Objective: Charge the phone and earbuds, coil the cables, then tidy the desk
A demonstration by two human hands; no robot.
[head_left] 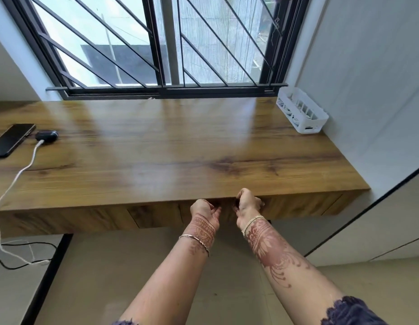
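A black phone (13, 139) lies at the desk's far left. A dark earbuds case (46, 136) sits beside it with a white cable (15, 181) plugged in; the cable trails over the desk's front edge to the floor. A white basket (319, 120) holding coiled white cables stands at the back right corner. My left hand (205, 211) and my right hand (248, 204) are close together at the front of the wooden desk (180, 141). Their fingers curl at the top edge of the drawer front (285, 205), in the dark gap under the desk top.
A barred window (166, 43) runs along the back of the desk. White cupboard panels (368, 90) stand on the right. A black cable (28, 245) and the white one lie on the floor at the lower left.
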